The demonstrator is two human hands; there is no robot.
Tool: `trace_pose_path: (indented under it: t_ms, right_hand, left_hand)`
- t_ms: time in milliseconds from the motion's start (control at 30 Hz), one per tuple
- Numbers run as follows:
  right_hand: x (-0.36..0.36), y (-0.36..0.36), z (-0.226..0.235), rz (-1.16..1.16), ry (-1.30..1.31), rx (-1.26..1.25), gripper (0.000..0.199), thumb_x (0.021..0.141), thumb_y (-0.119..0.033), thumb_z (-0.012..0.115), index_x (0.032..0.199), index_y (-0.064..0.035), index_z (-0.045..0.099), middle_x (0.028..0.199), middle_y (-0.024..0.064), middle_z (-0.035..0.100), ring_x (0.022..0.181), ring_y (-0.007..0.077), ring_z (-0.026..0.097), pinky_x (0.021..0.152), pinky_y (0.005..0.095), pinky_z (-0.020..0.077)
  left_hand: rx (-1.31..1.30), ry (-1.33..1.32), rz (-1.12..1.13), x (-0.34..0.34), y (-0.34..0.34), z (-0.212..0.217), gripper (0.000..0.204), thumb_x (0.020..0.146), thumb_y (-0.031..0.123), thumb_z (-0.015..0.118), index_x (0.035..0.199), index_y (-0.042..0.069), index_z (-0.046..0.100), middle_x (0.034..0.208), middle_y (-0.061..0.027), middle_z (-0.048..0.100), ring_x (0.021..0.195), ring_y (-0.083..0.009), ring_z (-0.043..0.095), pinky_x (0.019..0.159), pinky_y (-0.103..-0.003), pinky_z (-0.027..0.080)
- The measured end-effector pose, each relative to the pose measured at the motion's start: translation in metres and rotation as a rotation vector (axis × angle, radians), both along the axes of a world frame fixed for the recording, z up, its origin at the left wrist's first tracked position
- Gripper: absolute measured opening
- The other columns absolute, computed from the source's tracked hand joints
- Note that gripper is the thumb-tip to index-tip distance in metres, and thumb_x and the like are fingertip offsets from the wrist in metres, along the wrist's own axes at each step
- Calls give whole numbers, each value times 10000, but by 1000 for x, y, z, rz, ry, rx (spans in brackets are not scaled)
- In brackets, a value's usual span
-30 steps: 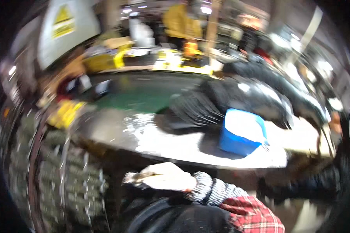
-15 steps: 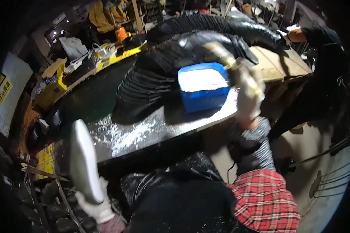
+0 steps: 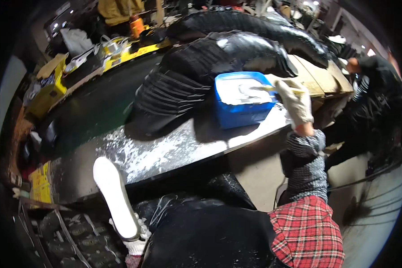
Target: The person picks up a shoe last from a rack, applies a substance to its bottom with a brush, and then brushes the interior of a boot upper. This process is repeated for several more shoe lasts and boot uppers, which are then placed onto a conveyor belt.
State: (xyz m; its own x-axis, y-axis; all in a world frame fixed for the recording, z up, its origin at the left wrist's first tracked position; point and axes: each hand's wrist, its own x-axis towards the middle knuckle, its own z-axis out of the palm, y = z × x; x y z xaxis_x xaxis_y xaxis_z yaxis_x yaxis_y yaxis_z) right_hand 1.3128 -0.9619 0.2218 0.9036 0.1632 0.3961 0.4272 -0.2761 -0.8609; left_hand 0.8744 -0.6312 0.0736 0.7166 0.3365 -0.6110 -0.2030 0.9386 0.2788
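R hand (image 3: pixel 295 102), gloved, now over blue tub (image 3: pixel 241 111) rim, gripping pale stick; L hand (image 3: pixel 136 239) still clasps white pad (image 3: pixel 114 196).

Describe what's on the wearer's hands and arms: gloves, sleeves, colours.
Both hands wear pale knit work gloves. The right hand has a cream glove, smudged, above a grey patterned knit cuff and a red, white and black plaid sleeve. The left hand has a white glove with a ribbed cuff; its sleeve is mostly out of frame.

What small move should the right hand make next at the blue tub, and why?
Probably lift out of the tub. The gloved right hand reaches into the blue tub of white powder, while the left hand holds a long white pad above a black tire, seemingly awaiting powder.
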Motion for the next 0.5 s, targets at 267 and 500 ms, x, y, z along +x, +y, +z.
trace_pose_path:
  t_ms: [267,500]
  right_hand:
    - [-128,137,13,638,186,108,191,904,-162,622,982,8,662,847,66,665,728,100,609,660,247,497]
    - [-145,328,-67,990,336,178,201,903,-179,663,987,3,678,819,12,672,699,61,578,620,218,473]
  left_hand:
    - [-26,-379,-153,5,13,-31,1044,763,858,314,1195,-69,525,836,-322,628,601,-399,645,440,-481,537]
    - [-163,-614,-25,4,16,-64,907,852,792,264,1453,118,356,1231,-210,583,988,-420,636,751,-559,549]
